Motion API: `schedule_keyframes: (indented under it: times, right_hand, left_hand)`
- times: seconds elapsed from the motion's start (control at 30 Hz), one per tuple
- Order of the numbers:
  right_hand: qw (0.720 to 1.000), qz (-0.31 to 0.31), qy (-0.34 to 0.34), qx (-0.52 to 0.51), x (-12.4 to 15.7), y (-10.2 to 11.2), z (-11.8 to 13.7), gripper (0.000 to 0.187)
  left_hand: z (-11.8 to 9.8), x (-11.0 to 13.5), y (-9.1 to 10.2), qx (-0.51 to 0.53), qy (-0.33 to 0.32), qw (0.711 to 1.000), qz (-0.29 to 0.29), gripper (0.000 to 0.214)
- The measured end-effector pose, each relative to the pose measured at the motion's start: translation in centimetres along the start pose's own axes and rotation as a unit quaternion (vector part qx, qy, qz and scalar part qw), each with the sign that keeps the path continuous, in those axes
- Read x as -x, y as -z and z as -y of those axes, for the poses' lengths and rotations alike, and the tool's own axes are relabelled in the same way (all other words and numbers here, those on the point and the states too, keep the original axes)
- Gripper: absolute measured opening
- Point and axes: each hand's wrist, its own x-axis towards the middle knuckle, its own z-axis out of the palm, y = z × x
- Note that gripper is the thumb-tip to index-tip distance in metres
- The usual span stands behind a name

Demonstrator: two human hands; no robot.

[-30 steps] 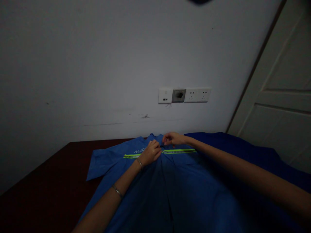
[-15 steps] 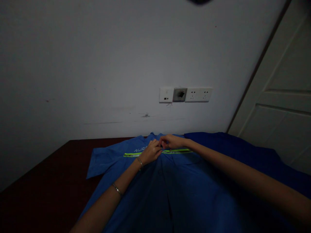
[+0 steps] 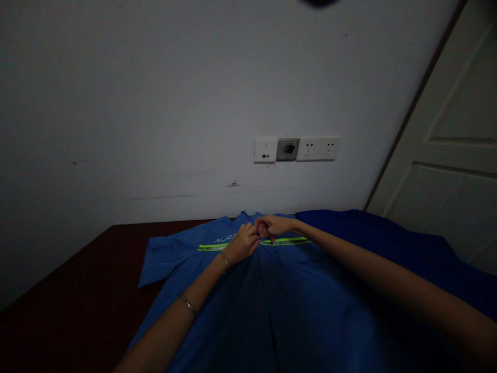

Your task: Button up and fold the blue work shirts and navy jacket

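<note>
A blue short-sleeved work shirt [image 3: 233, 295] lies at six o'clock on the dark-red tabletop [image 3: 77, 290], collar [image 3: 245, 215] toward twelve. Left hand [image 3: 243, 243] and right hand [image 3: 272, 226] meet over its front placket [image 3: 259, 274], fingers curled; whether they pinch cloth, I cannot tell. Likely light, soft, limp; best held by the placket edges.

blue shirt [image 3: 248, 290] lay on a dark red surface [image 3: 93, 285], your left hand [image 3: 244, 243] and right hand [image 3: 273, 226] together at its chest
</note>
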Motion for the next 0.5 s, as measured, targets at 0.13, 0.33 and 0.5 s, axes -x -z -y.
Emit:
schedule_keyframes:
  times: [0.13,0.33,0.5]
  right_hand:
    - [0.999,-0.002,-0.024,-0.032,0.01,0.06,0.03,0.028]
    - [0.998,0.009,-0.056,-0.039,-0.06,0.10,0.57,0.023]
    - [0.995,0.008,-0.088,-0.040,-0.37,0.12,0.87,0.023]
  left_hand:
    - [-0.17,-0.17,0.31,-0.011,-0.011,1.000,0.006,0.023]
    - [-0.15,-0.20,0.35,-0.013,-0.021,1.000,0.013,0.023]
    - [-0.19,-0.17,0.33,-0.031,-0.027,0.999,0.019,0.021]
